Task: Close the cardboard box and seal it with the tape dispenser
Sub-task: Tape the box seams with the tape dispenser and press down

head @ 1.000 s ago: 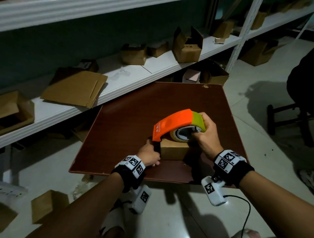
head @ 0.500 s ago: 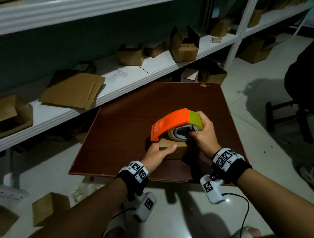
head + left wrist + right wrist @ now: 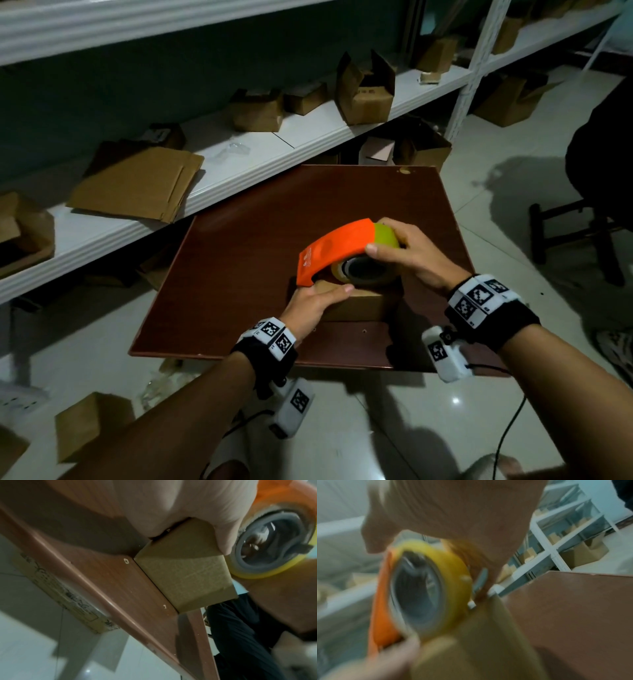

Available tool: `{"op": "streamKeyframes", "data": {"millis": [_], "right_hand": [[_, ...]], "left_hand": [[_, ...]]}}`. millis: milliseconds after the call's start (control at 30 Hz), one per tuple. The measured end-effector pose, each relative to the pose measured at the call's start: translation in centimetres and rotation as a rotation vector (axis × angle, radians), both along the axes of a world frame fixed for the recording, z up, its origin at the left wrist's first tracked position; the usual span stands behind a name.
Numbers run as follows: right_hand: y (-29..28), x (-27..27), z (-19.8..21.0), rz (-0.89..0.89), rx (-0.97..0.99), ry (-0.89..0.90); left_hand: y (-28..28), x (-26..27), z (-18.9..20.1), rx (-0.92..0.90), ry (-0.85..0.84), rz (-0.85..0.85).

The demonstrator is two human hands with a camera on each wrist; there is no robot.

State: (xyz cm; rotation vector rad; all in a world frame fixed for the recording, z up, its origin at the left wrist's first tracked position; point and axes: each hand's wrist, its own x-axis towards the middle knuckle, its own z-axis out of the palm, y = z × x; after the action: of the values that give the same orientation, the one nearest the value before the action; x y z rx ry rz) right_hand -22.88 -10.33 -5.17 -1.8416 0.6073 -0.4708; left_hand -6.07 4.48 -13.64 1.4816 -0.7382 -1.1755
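Note:
A small brown cardboard box stands closed on the dark wooden table, near its front edge. On top of the box lies the orange tape dispenser with a yellowish tape roll. My right hand grips the dispenser's rear from above. My left hand holds the box's left end, thumb along its top front edge. In the left wrist view the box sits under my palm, the tape roll behind it. The right wrist view is blurred; it shows the roll over the box.
White shelves with several open boxes and flattened cardboard run behind the table. More boxes sit on the tiled floor. A dark stool and a seated person stand at the right.
My left hand has come up from the table beside the box and now holds the box's left end with the thumb on top. The dispenser stays on the box.

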Motion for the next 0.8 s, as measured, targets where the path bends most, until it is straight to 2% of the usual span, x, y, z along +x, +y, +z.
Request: {"op": "streamKeyframes", "data": {"millis": [167,300,467,800], "right_hand": [[0.4,1.6,2.7,-0.019,0.082,0.084],[0.2,1.3,4.5,0.033,0.161,0.162],[-0.3,1.1,4.3,0.012,0.165,0.134],[-1.0,0.4,5.1,0.04,0.133,0.181]], "left_hand": [[0.1,0.1,0.2,-0.055,-0.048,-0.017],[0.2,0.6,-0.1,0.025,-0.104,-0.066],[0.1,1.2,-0.1,0.034,-0.11,-0.133],[-0.3,2.1,-0.8,0.022,-0.181,-0.155]]}}
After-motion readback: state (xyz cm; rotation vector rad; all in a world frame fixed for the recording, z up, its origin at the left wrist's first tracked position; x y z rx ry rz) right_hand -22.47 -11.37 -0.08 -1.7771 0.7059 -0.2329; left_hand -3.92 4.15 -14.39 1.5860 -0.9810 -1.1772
